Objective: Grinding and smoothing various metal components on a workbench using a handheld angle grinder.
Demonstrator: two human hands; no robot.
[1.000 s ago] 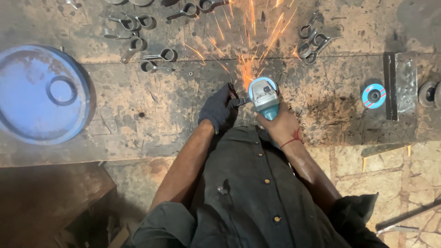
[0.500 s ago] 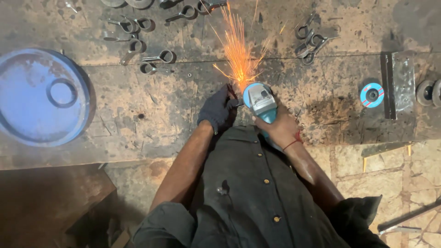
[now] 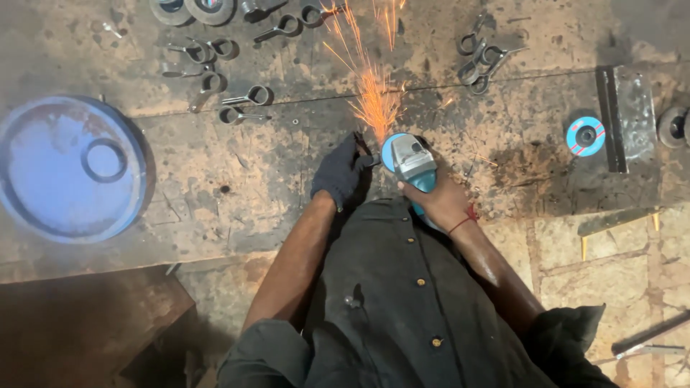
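My right hand (image 3: 440,202) grips the body of a blue and grey angle grinder (image 3: 410,162) on a worn steel-topped bench (image 3: 237,187). My left hand (image 3: 339,174), in a dark glove, is shut on a small metal piece held against the grinder's disc; the piece itself is mostly hidden. Orange sparks (image 3: 374,100) spray away from the contact point toward the far side of the bench.
A round blue lid (image 3: 68,169) with a ring on it lies at the left. Several metal ring-ended parts (image 3: 215,72) and another cluster (image 3: 483,61) lie at the back. A blue grinding disc (image 3: 585,136) and a steel bar (image 3: 625,115) sit at the right.
The grinder and both hands have shifted slightly left and nearer. The spark stream stays dense and points straight away from me.
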